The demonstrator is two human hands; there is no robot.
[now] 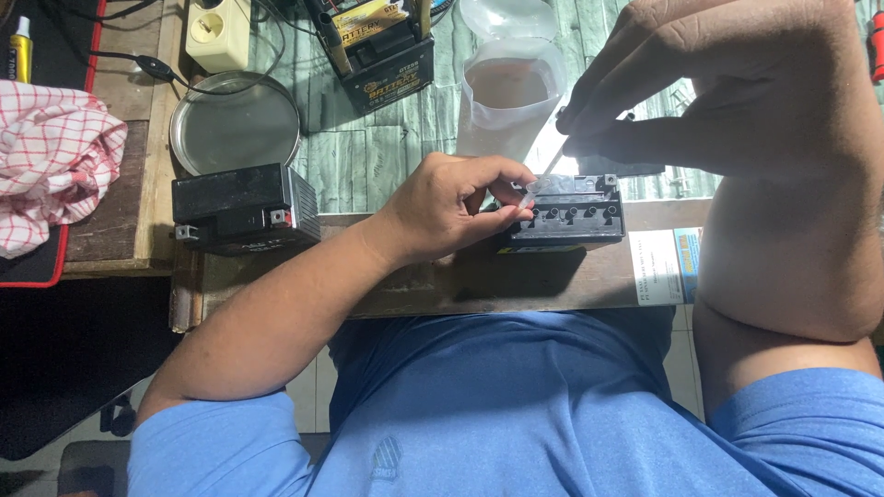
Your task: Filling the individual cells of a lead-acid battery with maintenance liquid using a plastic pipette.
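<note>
A small black battery (566, 216) sits at the near edge of a worn wooden tabletop (433, 285), its top open and showing a row of round cell ports. The left hand (451, 207) rests against the battery's left end, fingers curled around the tip of a thin clear syringe (543, 175) at the leftmost port. The right hand (700, 83) hangs above the battery, close to the camera, pinching the syringe's upper end between thumb and fingertips.

Just behind the battery stands a cloudy plastic cup (506, 101) of liquid on a greenish plank-patterned surface (368, 147). Left of the battery lies a second black battery (244, 207), and behind that a round metal lid (235, 124) and a cream power socket (218, 32). A third battery (382, 51) with a yellow label stands farther back. Far left of the battery is a red-checked cloth (51, 156). To its right lies a printed leaflet (663, 267). Below the tabletop shows a pale tiled floor (313, 387).
</note>
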